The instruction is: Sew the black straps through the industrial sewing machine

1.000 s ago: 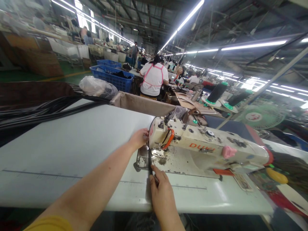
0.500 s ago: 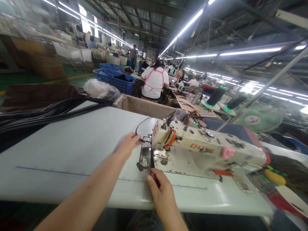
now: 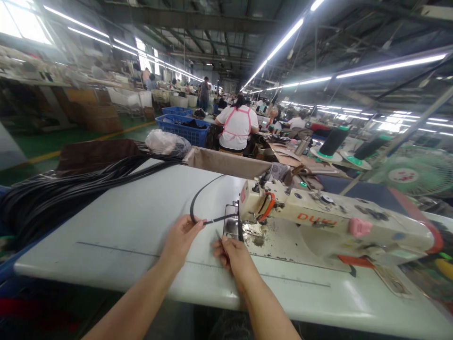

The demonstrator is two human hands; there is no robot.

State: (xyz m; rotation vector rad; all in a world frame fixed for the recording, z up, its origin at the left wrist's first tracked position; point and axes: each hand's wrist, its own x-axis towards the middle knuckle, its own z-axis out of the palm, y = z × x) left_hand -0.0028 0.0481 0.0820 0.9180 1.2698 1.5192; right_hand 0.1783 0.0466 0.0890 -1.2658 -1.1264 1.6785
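My left hand (image 3: 181, 236) pinches a narrow black strap (image 3: 193, 203) over the white table, left of the sewing machine (image 3: 297, 217). From those fingers the strap runs right to the needle area, and its other part curves up and back across the table. A small pale spot shows on it just beside the fingertips. Close by, my right hand (image 3: 233, 252) is closed on a small pointed metal tool (image 3: 218, 234), whose exact kind is partly hidden. The tool's tip points up and left, below the strap and apart from it.
A pile of long black straps (image 3: 85, 184) lies over the table's left end. Behind stand a beige fabric-lined bin (image 3: 226, 163), a blue crate (image 3: 184, 130) and a seated co-worker (image 3: 238, 125). Black thread cones (image 3: 334, 140) and a fan (image 3: 406, 174) are at right.
My left hand has moved left and toward me, drawing the strap out from the machine. My right hand's tool has turned to point up-left. The view has shifted left.
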